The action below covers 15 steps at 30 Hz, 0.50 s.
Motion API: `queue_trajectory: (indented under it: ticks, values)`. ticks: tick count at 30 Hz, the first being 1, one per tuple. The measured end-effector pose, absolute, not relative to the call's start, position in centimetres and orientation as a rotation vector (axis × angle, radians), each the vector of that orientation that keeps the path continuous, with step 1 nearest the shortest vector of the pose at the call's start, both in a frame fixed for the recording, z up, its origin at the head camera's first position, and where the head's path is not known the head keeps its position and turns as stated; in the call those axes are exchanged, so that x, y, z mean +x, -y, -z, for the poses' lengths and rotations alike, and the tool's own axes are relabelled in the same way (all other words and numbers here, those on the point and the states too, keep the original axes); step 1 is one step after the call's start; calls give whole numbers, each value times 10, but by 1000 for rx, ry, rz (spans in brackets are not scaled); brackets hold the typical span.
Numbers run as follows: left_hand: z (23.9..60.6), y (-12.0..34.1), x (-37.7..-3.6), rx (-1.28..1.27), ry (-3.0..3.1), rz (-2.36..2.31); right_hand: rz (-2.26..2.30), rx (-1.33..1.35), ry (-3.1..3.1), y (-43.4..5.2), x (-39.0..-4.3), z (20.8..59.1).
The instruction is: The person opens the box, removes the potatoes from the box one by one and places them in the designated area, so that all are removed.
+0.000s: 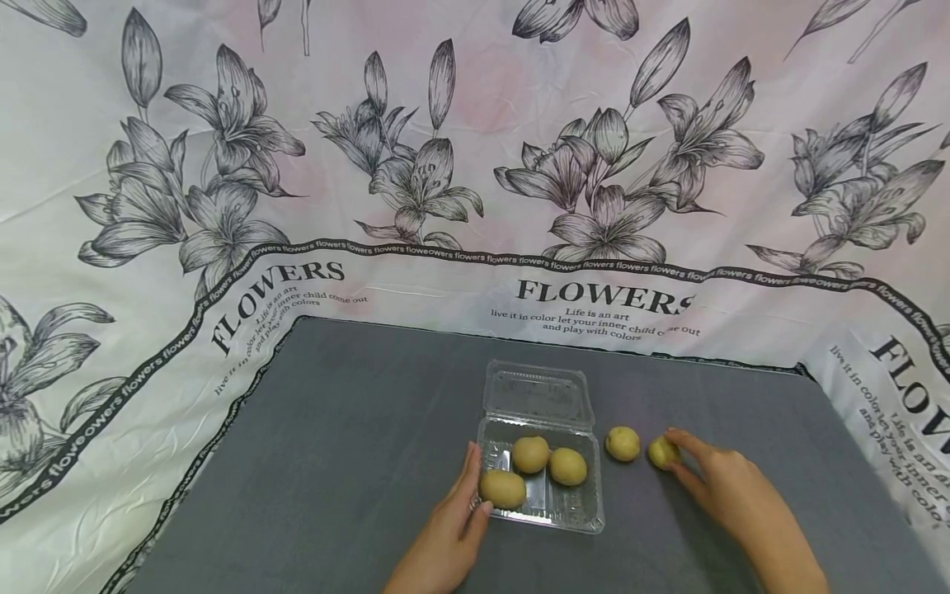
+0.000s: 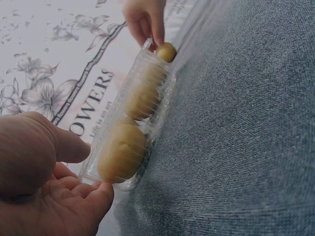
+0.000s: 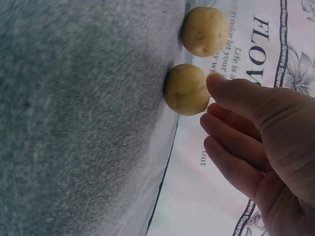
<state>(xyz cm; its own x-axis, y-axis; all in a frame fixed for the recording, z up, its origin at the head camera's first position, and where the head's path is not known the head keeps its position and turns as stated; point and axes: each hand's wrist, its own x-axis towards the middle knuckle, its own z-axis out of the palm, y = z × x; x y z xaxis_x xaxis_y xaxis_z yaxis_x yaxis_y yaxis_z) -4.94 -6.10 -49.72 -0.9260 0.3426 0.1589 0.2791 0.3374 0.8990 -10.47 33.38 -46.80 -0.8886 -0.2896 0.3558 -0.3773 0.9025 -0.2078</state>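
A clear plastic clamshell box [image 1: 549,521] lies with its lid [image 1: 538,392] folded back. Three potatoes sit inside: one at the front left [image 1: 503,489], one at the back [image 1: 530,454] and one at the right [image 1: 568,468]. My left hand [image 1: 449,524] holds the box by its left side, thumb near the front corner. To the right of the box a potato [image 1: 623,444] rests on the table. Just beyond it, my right hand [image 1: 731,487] has thumb and forefinger around the right side of another potato [image 1: 660,453], pinching it.
The dark grey table top [image 1: 334,429] extends around the box. A white cloth [image 1: 475,165] printed with flowers and lettering hangs behind the table and along its left and right sides.
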Motion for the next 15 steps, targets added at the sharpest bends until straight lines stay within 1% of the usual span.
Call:
queue_trajectory:
  ticks: [10,15]
  values:
    - [497,61,-49,563,-2519,-1653,-391,478,2778,-323,-98,457]
    - [496,61,-49,571,-2505,-1671,-406,535,2741,-312,-94,450]
